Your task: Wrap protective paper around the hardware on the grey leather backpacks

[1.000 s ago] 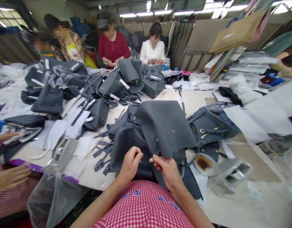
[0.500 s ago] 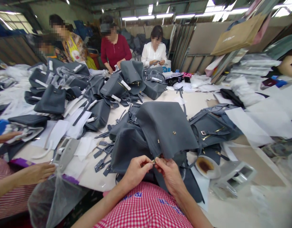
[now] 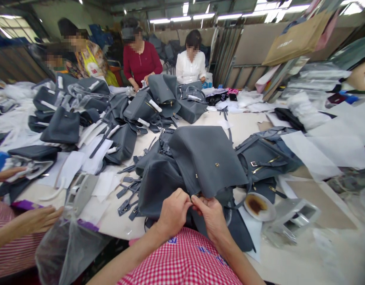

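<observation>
A grey leather bag (image 3: 206,158) with small gold studs lies on the white table (image 3: 244,122) right in front of me. My left hand (image 3: 173,211) and my right hand (image 3: 210,215) meet at the bag's near edge, fingers pinched together. Both pinch the edge of the flap where a small gold fitting sat a moment ago; the fitting is now hidden by my fingers. More grey bags (image 3: 265,158) lie to the right and behind.
A co-worker's hand (image 3: 36,219) rests at the left by a clear plastic bag (image 3: 66,249). A white dish (image 3: 256,206) with brown liquid stands right of my hands. Grey straps (image 3: 125,194), white paper (image 3: 322,146) and piled bags (image 3: 117,111) cover the table. Three people work at the far end.
My two hands have closed together at the flap's edge, covering the gold fitting seen earlier. The co-worker's hand at the left reached right, then drew back a little.
</observation>
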### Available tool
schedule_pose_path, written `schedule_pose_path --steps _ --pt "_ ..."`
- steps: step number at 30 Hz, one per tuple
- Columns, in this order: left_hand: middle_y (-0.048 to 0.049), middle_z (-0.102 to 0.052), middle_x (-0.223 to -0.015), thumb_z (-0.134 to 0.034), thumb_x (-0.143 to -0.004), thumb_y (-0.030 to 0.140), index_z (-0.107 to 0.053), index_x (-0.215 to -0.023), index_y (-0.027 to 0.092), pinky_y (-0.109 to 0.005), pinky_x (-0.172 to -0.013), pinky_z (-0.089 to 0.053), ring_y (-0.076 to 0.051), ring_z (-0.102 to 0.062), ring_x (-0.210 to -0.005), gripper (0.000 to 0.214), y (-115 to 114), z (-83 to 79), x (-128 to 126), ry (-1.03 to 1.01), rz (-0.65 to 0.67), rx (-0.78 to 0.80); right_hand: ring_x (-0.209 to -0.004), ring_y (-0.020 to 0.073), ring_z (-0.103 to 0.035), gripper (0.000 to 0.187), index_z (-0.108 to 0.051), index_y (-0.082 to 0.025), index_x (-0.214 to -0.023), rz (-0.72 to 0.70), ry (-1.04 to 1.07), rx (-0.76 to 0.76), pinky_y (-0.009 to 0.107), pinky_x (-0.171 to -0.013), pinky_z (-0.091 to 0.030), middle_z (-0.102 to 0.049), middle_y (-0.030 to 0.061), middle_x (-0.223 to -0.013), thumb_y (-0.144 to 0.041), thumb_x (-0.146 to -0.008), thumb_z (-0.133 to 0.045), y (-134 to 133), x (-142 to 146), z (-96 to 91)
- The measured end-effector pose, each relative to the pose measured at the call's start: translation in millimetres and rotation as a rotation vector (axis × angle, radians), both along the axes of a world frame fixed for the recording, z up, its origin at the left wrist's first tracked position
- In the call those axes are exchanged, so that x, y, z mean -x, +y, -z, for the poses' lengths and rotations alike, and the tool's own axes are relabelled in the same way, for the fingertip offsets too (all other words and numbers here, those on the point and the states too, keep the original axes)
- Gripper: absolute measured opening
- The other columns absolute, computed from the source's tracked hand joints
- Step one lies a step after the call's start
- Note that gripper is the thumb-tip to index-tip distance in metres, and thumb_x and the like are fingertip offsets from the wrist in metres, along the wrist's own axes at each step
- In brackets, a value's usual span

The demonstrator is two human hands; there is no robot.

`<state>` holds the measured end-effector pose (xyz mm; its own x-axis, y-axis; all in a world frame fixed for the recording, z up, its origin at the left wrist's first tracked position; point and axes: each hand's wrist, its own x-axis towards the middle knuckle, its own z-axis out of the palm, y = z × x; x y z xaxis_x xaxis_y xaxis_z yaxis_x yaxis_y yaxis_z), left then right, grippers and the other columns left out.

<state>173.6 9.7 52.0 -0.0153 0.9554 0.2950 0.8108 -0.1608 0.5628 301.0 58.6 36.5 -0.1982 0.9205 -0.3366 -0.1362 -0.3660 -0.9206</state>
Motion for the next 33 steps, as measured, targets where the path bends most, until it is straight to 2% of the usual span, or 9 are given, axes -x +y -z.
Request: schedule_pose_path --steps 5,10,13,15,21,24,26,30,33 --pt "-0.0016 -0.053 -0.076 -0.043 -0.091 0.015 -0.052 -0.076 0.020 -0.027 -0.066 -0.043 -0.016 -0.050 -0.072 0.018 5 9.3 6 0.031 0.110 0.039 -0.049 0.0120 -0.049 0.036 -0.061 -0.017 -0.061 0.004 0.043 0.083 0.025 -0.047 -0.035 -0.059 -0.0015 -0.052 -0.045 -0.058 -0.083 1 2 -0.8" --pt "0.0036 -0.047 -0.066 -0.046 -0.089 0.025 -0.046 -0.072 0.019 -0.023 -0.058 -0.038 -0.012 -0.045 -0.061 0.018 12 8.5 15 -0.589 0.075 0.324 -0.050 0.0122 -0.050 0.035 -0.062 -0.019 -0.065 0.034 0.081 -0.003 0.027 -0.053 -0.040 -0.057 -0.0048 -0.049 -0.043 -0.055 -0.085 3 4 -5.2" --pt "0.0060 -0.040 -0.061 -0.048 -0.087 0.028 -0.044 -0.071 0.019 -0.022 -0.052 -0.034 -0.010 -0.039 -0.054 0.019 12 8.5 15 -0.729 0.062 0.426 -0.050 0.0123 -0.050 0.034 -0.060 -0.020 -0.062 0.004 0.071 -0.031 0.028 -0.054 -0.041 -0.056 -0.0052 -0.048 -0.042 -0.055 -0.085 4 2 -3.1" --pt "0.0044 -0.044 -0.064 -0.046 -0.089 0.025 -0.044 -0.071 0.019 -0.023 -0.055 -0.037 -0.011 -0.042 -0.057 0.018 11 10.2 13 -0.603 0.036 0.364 -0.050 0.0125 -0.050 0.033 -0.061 -0.019 -0.062 -0.002 0.051 -0.036 0.028 -0.055 -0.042 -0.057 -0.0047 -0.049 -0.041 -0.056 -0.085 3 2 0.1" --pt "-0.0026 -0.053 -0.075 -0.036 -0.093 0.014 -0.052 -0.079 0.018 -0.028 -0.062 -0.041 -0.018 -0.049 -0.070 0.022 2 22.1 7 0.263 0.183 -0.052 -0.047 0.0096 -0.049 0.032 -0.061 -0.016 -0.058 0.088 0.151 0.183 0.023 -0.048 -0.038 -0.059 -0.0029 -0.050 -0.033 -0.053 -0.088 1 7 6.7" --pt "-0.0022 -0.052 -0.073 -0.035 -0.095 0.015 -0.052 -0.078 0.019 -0.028 -0.061 -0.042 -0.017 -0.049 -0.068 0.025 -1 27.7 11 0.354 0.199 -0.125 -0.047 0.0081 -0.049 0.034 -0.062 -0.015 -0.061 0.098 0.211 0.250 0.021 -0.045 -0.037 -0.061 -0.0020 -0.055 -0.034 -0.050 -0.088 3 9 5.7" --pt "-0.0015 -0.052 -0.073 -0.036 -0.095 0.015 -0.052 -0.077 0.019 -0.027 -0.061 -0.042 -0.016 -0.050 -0.067 0.024 -2 28.2 17 0.240 0.120 -0.101 -0.048 0.0072 -0.050 0.035 -0.062 -0.015 -0.064 0.101 0.241 0.268 0.019 -0.044 -0.037 -0.062 -0.0013 -0.059 -0.034 -0.050 -0.089 5 7 3.9" --pt "-0.0006 -0.053 -0.073 -0.041 -0.093 0.024 -0.049 -0.071 0.019 -0.026 -0.063 -0.043 -0.014 -0.052 -0.068 0.024 -3 20.8 35 -0.249 -0.163 0.095 -0.051 0.0060 -0.051 0.034 -0.063 -0.015 -0.070 0.070 0.281 0.259 0.016 -0.046 -0.038 -0.062 -0.0023 -0.060 -0.030 -0.054 -0.089 5 2 0.4" --pt "0.0003 -0.056 -0.066 -0.049 -0.087 0.036 -0.049 -0.069 0.018 -0.023 -0.051 -0.041 -0.012 -0.053 -0.057 0.026 -4 14.5 41 -0.689 -0.168 0.350 -0.052 0.0058 -0.051 0.034 -0.063 -0.016 -0.073 0.040 0.296 0.240 0.016 -0.047 -0.039 -0.061 -0.0039 -0.060 -0.030 -0.055 -0.089 3 -1 0.2"
